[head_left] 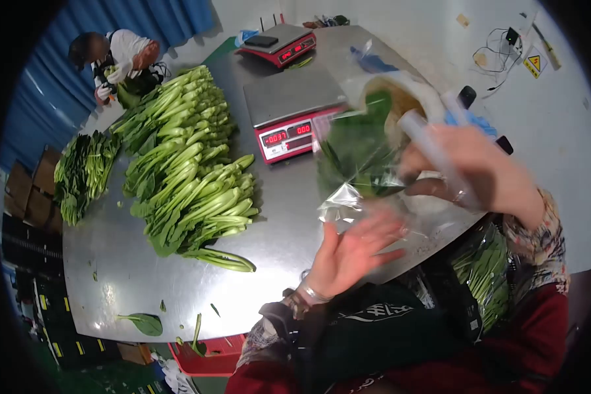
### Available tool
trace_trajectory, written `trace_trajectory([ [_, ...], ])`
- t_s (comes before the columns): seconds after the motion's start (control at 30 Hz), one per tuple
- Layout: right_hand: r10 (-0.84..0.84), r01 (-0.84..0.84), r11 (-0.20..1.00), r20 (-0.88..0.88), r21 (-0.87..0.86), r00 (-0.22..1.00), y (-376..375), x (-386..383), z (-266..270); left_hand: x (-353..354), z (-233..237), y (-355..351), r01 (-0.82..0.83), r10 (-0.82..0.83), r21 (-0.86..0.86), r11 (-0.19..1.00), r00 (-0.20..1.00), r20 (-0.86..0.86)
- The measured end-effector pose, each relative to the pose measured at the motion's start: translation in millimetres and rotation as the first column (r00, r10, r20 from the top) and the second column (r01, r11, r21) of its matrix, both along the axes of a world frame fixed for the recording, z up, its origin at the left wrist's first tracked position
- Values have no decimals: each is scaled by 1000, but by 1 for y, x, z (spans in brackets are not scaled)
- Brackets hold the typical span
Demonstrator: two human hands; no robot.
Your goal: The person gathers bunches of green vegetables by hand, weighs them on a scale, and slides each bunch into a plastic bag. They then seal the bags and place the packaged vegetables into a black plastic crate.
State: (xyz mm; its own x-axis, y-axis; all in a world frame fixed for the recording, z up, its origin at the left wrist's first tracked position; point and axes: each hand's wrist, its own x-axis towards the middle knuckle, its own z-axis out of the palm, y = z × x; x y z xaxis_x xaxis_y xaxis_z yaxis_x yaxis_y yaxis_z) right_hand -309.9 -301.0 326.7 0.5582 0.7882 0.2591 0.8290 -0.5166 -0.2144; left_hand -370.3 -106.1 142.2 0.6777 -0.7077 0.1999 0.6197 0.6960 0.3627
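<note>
A clear plastic bag of leafy greens (361,148) is up over the table, to the right of the near scale. My right hand (473,167), blurred by motion, has its fingers closed on the right side of this bag. My left hand (358,253) is open below, palm up with the fingers spread, close to the bag's crinkled lower edge (341,200). A whitish roll-like shape (427,98) is behind the bag and partly hidden by it.
A long heap of green stalks (190,157) lies across the steel table (276,230). The near red scale (292,105) and a far scale (282,43) stand behind. A red crate (210,361) sits below the table edge. Another person (128,56) handles greens at far left.
</note>
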Motion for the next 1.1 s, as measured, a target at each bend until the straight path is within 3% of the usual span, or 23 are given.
trace_trajectory([
  [0.03,-10,10,992,-1,-126,1000,0,3,-4,-3,-24,13,-18,1,178,984,995,97],
  [0.07,-25,23,969,-3,-247,1000,0,6,-7,-4,-39,28,-227,107,504,833,961,256],
  [0.1,-3,3,965,3,-260,1000,-5,10,-8,-7,-49,42,-434,143,716,547,891,431],
  [0.17,-116,100,958,-47,-267,992,-10,16,8,-8,-59,46,-740,129,668,81,672,729],
  [0.2,-168,144,951,-64,-272,984,-11,21,21,9,-52,38,-854,135,519,-20,512,848],
  [0.23,-86,98,995,378,-14,922,-22,25,31,30,-44,31,-931,124,345,-122,330,936],
  [0.27,-403,403,915,-168,-37,900,-16,23,84,52,-41,24,-943,187,329,-51,315,931],
  [0.3,-426,458,869,-184,189,886,-105,58,119,77,-37,18,-951,252,308,21,303,919],
  [0.37,-455,394,732,-31,555,890,-60,27,164,124,-26,13,-933,258,337,122,358,897],
  [0.4,-465,321,653,28,686,885,-42,18,180,142,-23,12,-792,332,487,368,602,726],
  [0.47,-501,214,500,78,839,862,-20,8,197,173,-10,13,-725,316,524,447,676,666],
  [0.5,-331,166,722,126,672,935,-42,6,184,179,-5,11,-781,320,467,416,606,728],
  [0.57,-503,349,822,284,451,817,-83,14,144,172,1,7,-852,84,384,356,438,895],
  [0.63,-628,385,725,319,572,710,-103,51,67,138,-7,5,-948,-98,38,317,8,995],
  [0.67,-652,428,590,91,685,753,-56,47,20,119,-28,7,-925,-209,92,368,14,978],
  [0.73,-611,436,575,8,692,792,-24,62,-61,83,-72,10,-869,-448,-1,495,-256,857],
  [0.77,-634,481,499,-74,721,770,-1,70,-97,61,-84,17,-835,-595,202,512,-175,784],
  [0.83,-597,448,547,-46,707,801,22,102,-165,18,-112,28,-858,-656,182,480,-214,724],
  [0.9,-505,486,671,-136,559,852,30,139,-226,-27,-126,35,-880,-639,330,342,40,768],
  [0.93,-451,509,743,-237,436,861,31,151,-249,-48,-135,38,-916,-567,320,241,135,813],
  [1.0,-499,554,774,-242,307,832,37,143,-272,-88,-133,30,-948,-60,317,14,316,947],
  [1.07,-463,536,805,-297,254,835,32,121,-286,-127,-133,12,-576,383,797,184,789,481],
  [1.1,-401,502,819,-348,279,848,25,105,-277,-136,-130,10,-442,289,865,237,882,372],
])
